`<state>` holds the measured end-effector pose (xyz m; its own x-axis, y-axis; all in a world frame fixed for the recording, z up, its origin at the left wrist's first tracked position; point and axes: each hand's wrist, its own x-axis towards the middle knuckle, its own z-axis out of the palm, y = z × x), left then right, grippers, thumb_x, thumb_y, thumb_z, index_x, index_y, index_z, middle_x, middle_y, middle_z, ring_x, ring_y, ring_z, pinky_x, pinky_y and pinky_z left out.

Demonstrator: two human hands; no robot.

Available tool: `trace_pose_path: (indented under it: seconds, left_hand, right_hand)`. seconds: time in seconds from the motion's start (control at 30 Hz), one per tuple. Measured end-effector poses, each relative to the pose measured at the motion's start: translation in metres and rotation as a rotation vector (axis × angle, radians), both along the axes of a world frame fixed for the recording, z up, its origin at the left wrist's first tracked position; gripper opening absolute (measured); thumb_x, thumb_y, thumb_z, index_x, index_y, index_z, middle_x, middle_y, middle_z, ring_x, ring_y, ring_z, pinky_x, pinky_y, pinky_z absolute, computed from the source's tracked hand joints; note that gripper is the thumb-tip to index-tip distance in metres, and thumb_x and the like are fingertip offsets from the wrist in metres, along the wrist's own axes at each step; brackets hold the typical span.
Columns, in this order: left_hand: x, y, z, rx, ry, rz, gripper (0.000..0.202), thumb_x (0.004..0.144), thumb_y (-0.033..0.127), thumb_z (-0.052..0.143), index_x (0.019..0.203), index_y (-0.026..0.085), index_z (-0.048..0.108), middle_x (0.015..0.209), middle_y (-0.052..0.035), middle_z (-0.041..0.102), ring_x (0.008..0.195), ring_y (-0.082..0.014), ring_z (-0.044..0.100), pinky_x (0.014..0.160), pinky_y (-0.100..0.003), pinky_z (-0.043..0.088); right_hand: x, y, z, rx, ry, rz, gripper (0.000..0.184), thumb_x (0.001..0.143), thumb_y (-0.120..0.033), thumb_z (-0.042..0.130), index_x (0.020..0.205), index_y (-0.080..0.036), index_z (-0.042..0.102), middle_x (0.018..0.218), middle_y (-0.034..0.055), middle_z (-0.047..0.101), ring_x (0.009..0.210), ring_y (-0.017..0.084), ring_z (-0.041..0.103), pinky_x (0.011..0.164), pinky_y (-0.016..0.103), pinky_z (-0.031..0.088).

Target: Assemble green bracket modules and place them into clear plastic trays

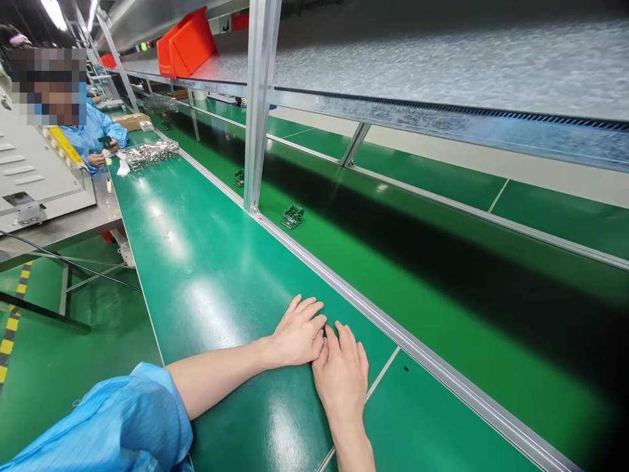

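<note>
My left hand (298,333) lies palm down on the green bench top (236,262), its fingers loosely stretched and holding nothing I can see. Right beside it rests my right hand (343,370), also palm down with fingers out, its thumb side touching the left hand. Whatever might be under the palms is hidden. Just beyond the fingertips runs a metal rail (339,285). On the green belt behind that rail sits a small green circuit board assembly (293,217), out of reach of both hands, with another board (238,177) farther along, partly behind the upright post.
An aluminium post (261,105) rises from the rail to a metal shelf (442,85) with a red bin (189,42). Farther left, a co-worker in a blue sleeve (105,124) handles something dark near silvery bags (151,154). A white machine (37,154) stands at left.
</note>
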<state>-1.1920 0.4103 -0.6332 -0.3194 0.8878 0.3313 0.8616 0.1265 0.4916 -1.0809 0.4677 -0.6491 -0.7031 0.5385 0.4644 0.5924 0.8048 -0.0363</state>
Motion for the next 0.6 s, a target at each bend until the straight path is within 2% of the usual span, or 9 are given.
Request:
trace_pose_path:
  seconds: [0.17, 0.43, 0.6]
  left_hand:
    - [0.000, 0.000, -0.002, 0.016, 0.009, -0.001, 0.034, 0.083, 0.015, 0.046, 0.112, 0.012, 0.063, 0.136, -0.0155, 0.054, 0.134, -0.0275, 0.043, 0.117, -0.052, 0.029]
    - [-0.001, 0.000, -0.005, 0.051, 0.014, 0.007, 0.032, 0.082, 0.017, 0.049, 0.111, 0.015, 0.064, 0.134, -0.0140, 0.056, 0.132, -0.0276, 0.045, 0.116, -0.054, 0.030]
    - [-0.002, 0.000, -0.005, 0.062, 0.024, 0.012, 0.030, 0.083, 0.017, 0.049, 0.108, 0.015, 0.064, 0.133, -0.0143, 0.056, 0.132, -0.0275, 0.046, 0.115, -0.054, 0.031]
  right_hand:
    - [-0.001, 0.000, -0.004, 0.018, 0.061, 0.016, 0.043, 0.092, -0.017, 0.028, 0.110, -0.009, 0.067, 0.124, 0.0179, 0.062, 0.121, 0.026, 0.052, 0.106, 0.041, 0.036]
    - [-0.002, 0.005, -0.017, 0.053, 0.180, 0.039, 0.039, 0.092, -0.021, 0.030, 0.111, -0.012, 0.063, 0.120, 0.0167, 0.064, 0.117, 0.027, 0.056, 0.102, 0.044, 0.039]
    - [-0.003, 0.004, -0.018, 0.067, 0.239, 0.049, 0.041, 0.093, -0.021, 0.030, 0.120, -0.007, 0.056, 0.118, 0.0193, 0.065, 0.115, 0.028, 0.057, 0.100, 0.044, 0.041]
